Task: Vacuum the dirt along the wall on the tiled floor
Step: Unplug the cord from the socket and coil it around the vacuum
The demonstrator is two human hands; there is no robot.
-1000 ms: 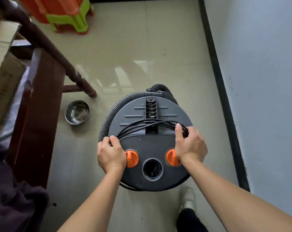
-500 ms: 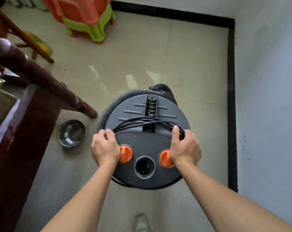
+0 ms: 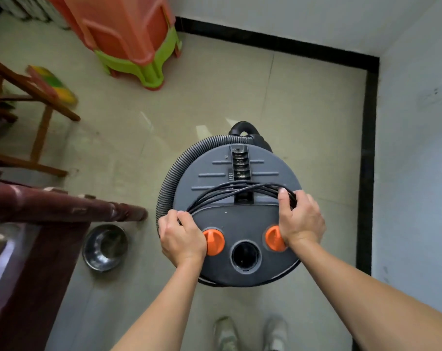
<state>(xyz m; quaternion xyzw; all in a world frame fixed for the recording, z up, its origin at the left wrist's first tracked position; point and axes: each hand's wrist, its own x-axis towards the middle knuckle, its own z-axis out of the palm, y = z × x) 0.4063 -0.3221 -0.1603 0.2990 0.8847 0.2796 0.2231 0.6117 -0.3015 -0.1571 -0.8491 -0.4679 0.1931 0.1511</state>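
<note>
Over on the left, the bowl sits on the floor by the dark post, a touch further out than a moment ago, and the orange stools have slid into view up top. That's the view swinging as the person walks the vacuum toward the corner! Left hand is clamped on the vacuum's left rim, fingers over the cord and beside an orange knob. The hose stays wrapped around the body, cord wound across the lid. Right hand grips the right rim, fingers hooked into the cord loops. Further right, the black skirting and wall stand near, corner now showing. Judging by this, it's still setup: machine arriving by the wall, no suction yet, and I can't make out any dirt.
</note>
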